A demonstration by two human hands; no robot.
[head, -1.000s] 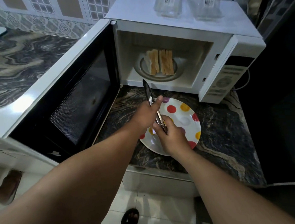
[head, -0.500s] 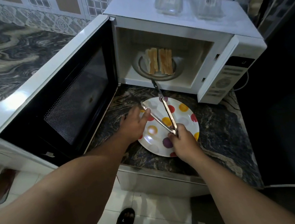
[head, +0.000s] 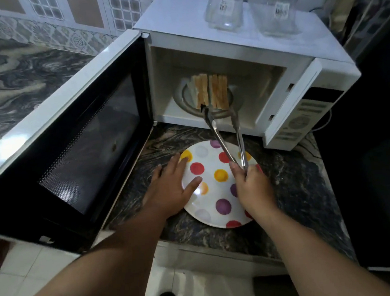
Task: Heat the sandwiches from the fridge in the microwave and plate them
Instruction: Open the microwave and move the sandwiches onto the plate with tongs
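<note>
Now the right hand is gripping the metal tongs, and their spread tips are reaching over the microwave's front edge toward the sandwiches standing on the glass tray inside. Flat and spread, the left hand is pressing the dotted plate's left rim on the marble counter. Wide open, the door is sticking out left.

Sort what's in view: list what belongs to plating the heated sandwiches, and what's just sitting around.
In use:
sandwiches on the microwave turntable
tongs, gripped by the right hand, tips at the sandwiches
polka-dot plate, steadied by the left hand

Lying about:
two clear glass containers on top of the microwave
</note>
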